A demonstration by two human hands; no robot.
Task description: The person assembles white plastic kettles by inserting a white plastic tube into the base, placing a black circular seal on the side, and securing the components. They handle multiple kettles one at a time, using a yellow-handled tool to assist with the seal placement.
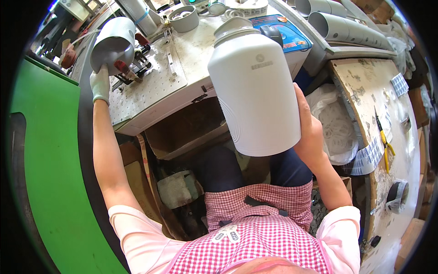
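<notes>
My right hand (311, 137) is closed round the side of a large white plastic jar (258, 98), raised in front of me above my lap. The jar stands nearly upright, slightly tilted, its wide ridged neck uncapped and a small grey printed mark on its shoulder. At the far left, my left hand (101, 86), in a pale glove, grips the near rim of a light grey cylinder (119, 34), with a finger inside its open end. That cylinder lies with its opening toward me, next to a fixture with red-handled clamps (124, 68). Some left fingers are hidden.
The perforated worktable (150, 98) carries a grey round tub (184, 19) and a blue printed box (285, 34). Grey tubes (349, 29) lie back right. Yellow-handled pliers (387, 146) rest on the right-hand bench beside a bag of clear rings (337, 130). A green panel (50, 160) stands left.
</notes>
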